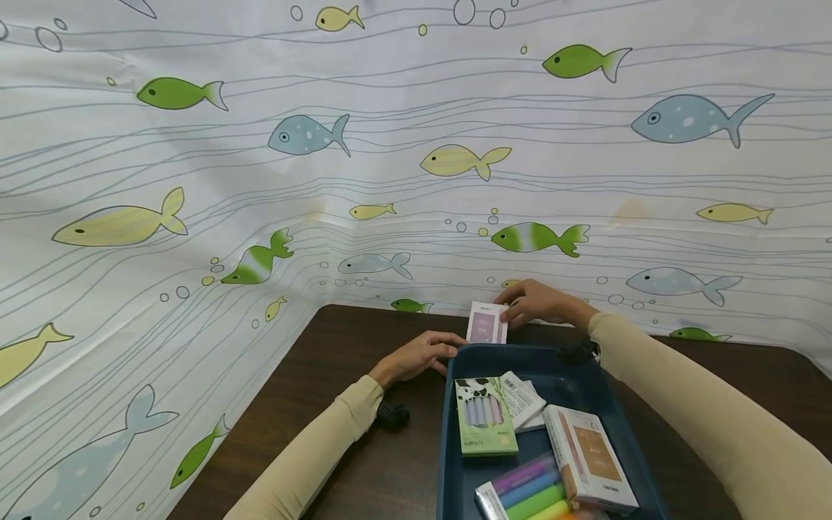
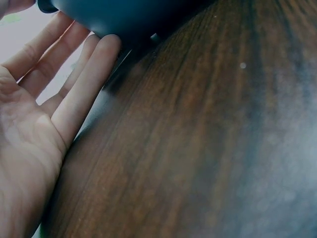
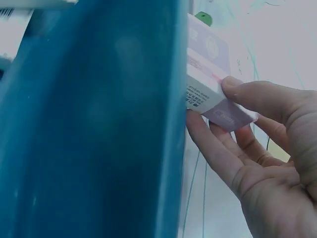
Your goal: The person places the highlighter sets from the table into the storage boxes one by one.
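My right hand (image 1: 536, 302) pinches a small white box with a lilac panel (image 1: 487, 323) between thumb and fingers, just behind the far rim of the dark blue bin (image 1: 447, 433). In the right wrist view the thumb presses one edge of the small box (image 3: 208, 69), with fingers beneath it; the bin wall (image 3: 124, 124) hides part of it. At the bin's far left corner is my left hand (image 1: 416, 357). In the left wrist view its fingers (image 2: 81, 94) are mostly straight, with fingertips right at the bin's outer side (image 2: 119, 20).
Inside the bin lie a green box of pens (image 1: 487, 433), small white boxes (image 1: 520, 397), a white box with a brown panel (image 1: 591, 455) and a pack of coloured markers (image 1: 529, 491). The brown wooden table (image 1: 312, 375) meets a fish-patterned sheet (image 1: 390, 173) behind and left.
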`<state>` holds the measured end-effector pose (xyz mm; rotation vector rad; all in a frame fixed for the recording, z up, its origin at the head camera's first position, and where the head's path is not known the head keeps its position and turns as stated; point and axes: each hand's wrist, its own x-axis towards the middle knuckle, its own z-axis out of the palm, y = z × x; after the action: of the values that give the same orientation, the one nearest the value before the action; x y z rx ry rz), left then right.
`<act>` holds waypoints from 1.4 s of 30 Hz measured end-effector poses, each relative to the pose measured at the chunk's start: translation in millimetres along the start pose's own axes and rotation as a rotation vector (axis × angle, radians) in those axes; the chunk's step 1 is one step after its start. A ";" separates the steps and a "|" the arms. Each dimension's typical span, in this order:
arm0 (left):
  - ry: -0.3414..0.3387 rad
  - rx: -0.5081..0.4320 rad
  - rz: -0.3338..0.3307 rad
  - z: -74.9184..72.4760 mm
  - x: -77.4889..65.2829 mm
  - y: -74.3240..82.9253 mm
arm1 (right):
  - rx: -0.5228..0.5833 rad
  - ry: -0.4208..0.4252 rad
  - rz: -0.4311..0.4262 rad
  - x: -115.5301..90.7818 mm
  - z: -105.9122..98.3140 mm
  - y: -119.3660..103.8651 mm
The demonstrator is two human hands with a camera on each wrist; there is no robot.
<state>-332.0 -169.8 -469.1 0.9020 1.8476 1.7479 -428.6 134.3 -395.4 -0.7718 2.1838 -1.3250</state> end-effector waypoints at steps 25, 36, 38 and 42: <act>0.004 0.015 0.011 1.0 0.3 -3.5 | 0.344 0.144 -0.085 -27.7 -28.2 -5.1; 0.003 0.021 0.023 0.8 -0.4 -1.8 | 0.438 0.163 -0.121 -36.0 -33.6 -6.7; 0.003 0.024 0.020 1.0 -0.5 -2.0 | 0.448 0.160 -0.126 -36.7 -33.3 -6.9; 0.003 0.023 0.015 1.1 0.1 -2.5 | 0.462 0.157 -0.132 -38.4 -32.7 -7.2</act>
<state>-331.7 -168.9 -471.7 0.9251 1.8714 1.7408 -420.0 178.2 -371.1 -0.6526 1.8470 -1.9211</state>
